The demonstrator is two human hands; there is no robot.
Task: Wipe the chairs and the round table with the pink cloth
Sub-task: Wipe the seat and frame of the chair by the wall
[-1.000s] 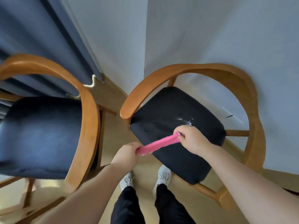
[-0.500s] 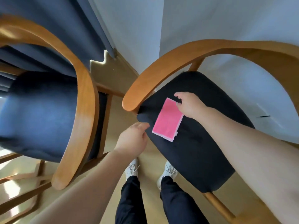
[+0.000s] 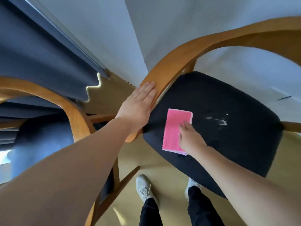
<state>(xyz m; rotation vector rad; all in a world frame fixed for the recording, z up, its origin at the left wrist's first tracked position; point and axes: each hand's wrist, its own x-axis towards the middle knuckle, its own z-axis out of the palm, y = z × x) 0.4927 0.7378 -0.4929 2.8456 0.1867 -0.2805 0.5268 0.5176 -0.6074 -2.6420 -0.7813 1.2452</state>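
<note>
The folded pink cloth (image 3: 175,128) lies flat on the black seat (image 3: 228,144) of the right-hand chair. My right hand (image 3: 189,137) presses on the cloth's right half, fingers laid over it. A white smear (image 3: 219,120) marks the seat to the right of the cloth. My left hand (image 3: 138,105) lies flat and open on the chair's curved wooden armrest (image 3: 171,67), fingers extended. The round table is out of view.
A second wooden chair (image 3: 76,118) with a dark blue seat stands at the left, close beside the first. Dark blue curtains (image 3: 40,62) hang behind it. White walls meet in a corner ahead. My feet stand on the tan floor (image 3: 169,185) below.
My left hand let go of the cloth and moved up onto the armrest. The cloth went from stretched between both hands to lying flat on the seat under my right hand, which slid it toward me.
</note>
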